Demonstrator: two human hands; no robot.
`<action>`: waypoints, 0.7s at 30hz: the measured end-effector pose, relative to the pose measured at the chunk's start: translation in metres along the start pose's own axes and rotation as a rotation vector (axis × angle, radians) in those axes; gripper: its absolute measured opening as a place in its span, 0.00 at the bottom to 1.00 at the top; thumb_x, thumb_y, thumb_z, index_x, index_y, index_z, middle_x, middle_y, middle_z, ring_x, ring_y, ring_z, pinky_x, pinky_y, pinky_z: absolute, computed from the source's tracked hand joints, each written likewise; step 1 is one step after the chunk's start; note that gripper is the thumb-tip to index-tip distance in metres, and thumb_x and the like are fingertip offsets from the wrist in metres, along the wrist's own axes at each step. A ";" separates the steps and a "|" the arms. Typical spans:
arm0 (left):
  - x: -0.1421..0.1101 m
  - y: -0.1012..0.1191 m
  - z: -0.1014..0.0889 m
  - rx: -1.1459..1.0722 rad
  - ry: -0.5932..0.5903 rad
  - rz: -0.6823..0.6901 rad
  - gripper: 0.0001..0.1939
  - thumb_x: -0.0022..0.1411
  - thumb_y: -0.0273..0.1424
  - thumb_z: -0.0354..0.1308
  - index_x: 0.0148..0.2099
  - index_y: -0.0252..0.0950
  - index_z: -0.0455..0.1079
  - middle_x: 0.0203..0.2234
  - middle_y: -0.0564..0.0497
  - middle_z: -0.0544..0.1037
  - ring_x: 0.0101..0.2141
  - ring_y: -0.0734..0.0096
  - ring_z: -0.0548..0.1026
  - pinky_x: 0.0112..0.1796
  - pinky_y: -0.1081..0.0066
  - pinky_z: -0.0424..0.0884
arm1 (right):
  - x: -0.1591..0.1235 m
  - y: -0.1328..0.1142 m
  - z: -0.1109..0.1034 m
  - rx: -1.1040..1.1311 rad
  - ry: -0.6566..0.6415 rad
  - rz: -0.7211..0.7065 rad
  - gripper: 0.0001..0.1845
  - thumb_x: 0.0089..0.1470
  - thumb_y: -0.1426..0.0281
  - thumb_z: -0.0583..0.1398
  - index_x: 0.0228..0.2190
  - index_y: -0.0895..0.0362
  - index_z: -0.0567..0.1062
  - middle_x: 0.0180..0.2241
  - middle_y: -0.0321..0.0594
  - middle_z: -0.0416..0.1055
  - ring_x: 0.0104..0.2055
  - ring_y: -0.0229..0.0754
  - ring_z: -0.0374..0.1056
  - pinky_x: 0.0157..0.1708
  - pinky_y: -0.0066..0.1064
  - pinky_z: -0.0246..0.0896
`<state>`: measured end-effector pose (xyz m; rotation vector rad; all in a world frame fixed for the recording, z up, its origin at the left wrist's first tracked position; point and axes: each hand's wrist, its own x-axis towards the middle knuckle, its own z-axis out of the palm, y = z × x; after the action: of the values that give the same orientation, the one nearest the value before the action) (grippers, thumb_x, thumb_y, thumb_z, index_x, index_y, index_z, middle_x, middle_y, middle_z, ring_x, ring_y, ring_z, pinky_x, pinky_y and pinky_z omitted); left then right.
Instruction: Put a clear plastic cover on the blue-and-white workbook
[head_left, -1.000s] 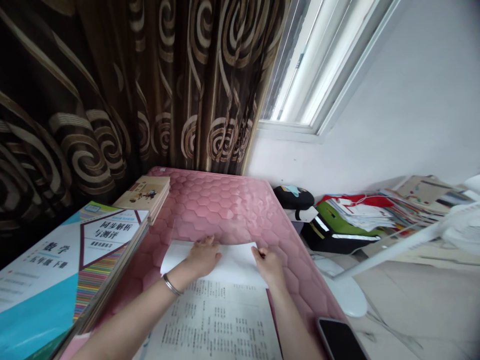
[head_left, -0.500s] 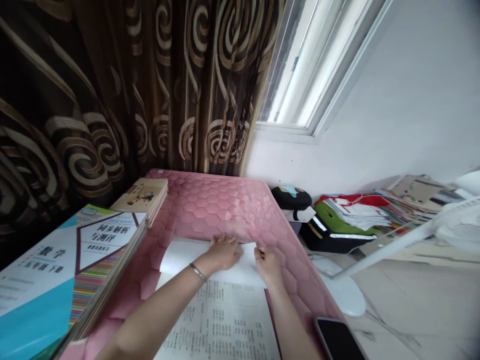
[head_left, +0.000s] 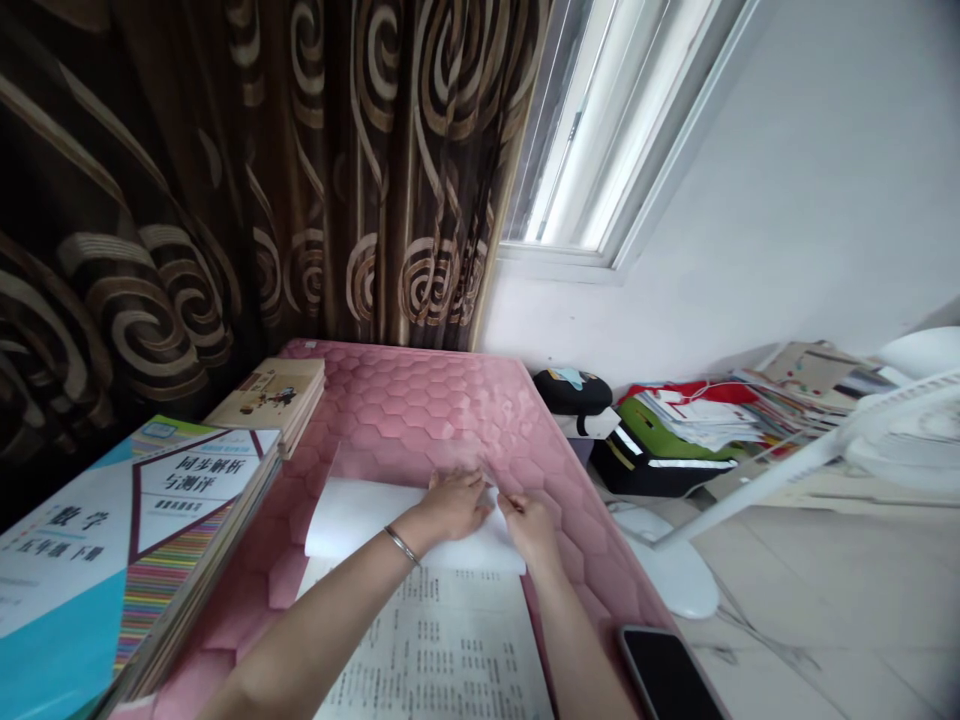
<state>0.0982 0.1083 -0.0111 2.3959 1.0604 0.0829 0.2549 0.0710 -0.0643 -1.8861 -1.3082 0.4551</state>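
Observation:
A white sheet (head_left: pixel 360 515) lies folded over the far end of a printed page (head_left: pixel 442 640) covered in columns of text. My left hand (head_left: pixel 456 505), with a silver bangle at its wrist, rests on the sheet right of its middle, fingers stretched forward. Close beside it, my right hand (head_left: pixel 527 525) has its fingers closed on the sheet's far right corner, which is slightly bent. A clear film (head_left: pixel 390 460) seems to extend beyond the sheet's far edge. The fingertips of my right hand are partly hidden.
On the pink quilted surface (head_left: pixel 397 400), a stack of workbooks (head_left: pixel 82 560) and smaller tan books (head_left: pixel 270 390) stand at left. A phone (head_left: pixel 667 675) lies at the near right edge. Beyond are a white fan (head_left: pixel 675 570), a black-and-green bag (head_left: pixel 652 450) and piled papers (head_left: pixel 697 415).
My left hand has slid right, nearer my right hand. The sheet's right corner is now more bent between them. The whole view has shifted slightly.

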 end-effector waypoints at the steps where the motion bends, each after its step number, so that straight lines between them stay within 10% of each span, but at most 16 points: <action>1: 0.001 0.001 0.000 0.006 0.001 0.002 0.30 0.65 0.39 0.44 0.67 0.38 0.53 0.67 0.44 0.51 0.66 0.45 0.47 0.59 0.36 0.44 | 0.000 -0.001 -0.001 0.001 -0.004 -0.001 0.18 0.48 0.58 0.52 0.15 0.53 0.70 0.19 0.42 0.73 0.25 0.45 0.68 0.24 0.32 0.55; 21: 0.001 0.001 -0.002 0.070 0.002 0.051 0.29 0.66 0.38 0.44 0.67 0.35 0.53 0.67 0.43 0.51 0.65 0.46 0.48 0.60 0.38 0.42 | -0.001 -0.002 0.000 0.016 -0.050 -0.036 0.17 0.48 0.62 0.54 0.13 0.55 0.71 0.18 0.41 0.72 0.24 0.43 0.67 0.24 0.30 0.53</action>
<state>0.0994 0.1092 -0.0091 2.4869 1.0185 0.0674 0.2535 0.0703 -0.0627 -1.8454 -1.3653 0.4952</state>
